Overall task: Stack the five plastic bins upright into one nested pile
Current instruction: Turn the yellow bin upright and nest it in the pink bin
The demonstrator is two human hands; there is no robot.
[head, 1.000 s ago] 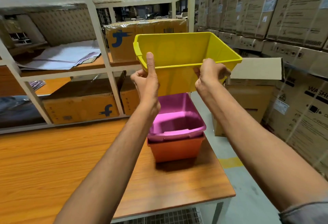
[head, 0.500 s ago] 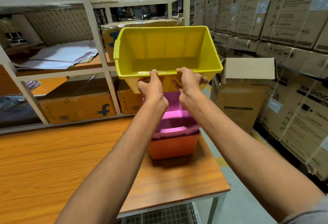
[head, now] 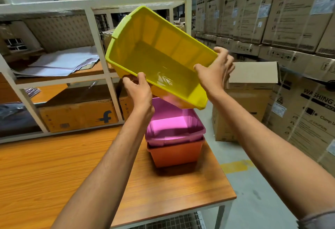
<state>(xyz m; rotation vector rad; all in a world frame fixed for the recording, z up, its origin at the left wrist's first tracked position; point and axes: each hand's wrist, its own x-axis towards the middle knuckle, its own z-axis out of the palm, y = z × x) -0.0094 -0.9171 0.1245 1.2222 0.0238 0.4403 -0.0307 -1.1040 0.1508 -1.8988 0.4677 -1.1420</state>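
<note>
**Yellow bin held tilted above the pink-and-orange pair**

A white shelf rack (head: 101,47) and stacked cartons (head: 272,11) stood behind and to the right of the wooden table (head: 45,174). The yellow bin (head: 163,60) was in the air above the table's far right corner. It was tilted, with its open side turned toward the camera, and its lowest corner hung just over the pink bin (head: 174,121); whether they touched could not be told. The pink bin sat upright, nested in the orange bin (head: 175,153), which stood on the table. The left hand (head: 138,91) gripped the yellow bin's near left rim, thumb on the edge and fingers curled underneath. The right hand (head: 213,73), somewhat blurred, held the opposite rim, thumb hooked inside and fingers round the outer wall. The bin lay between the two hands and mostly above them.
</note>
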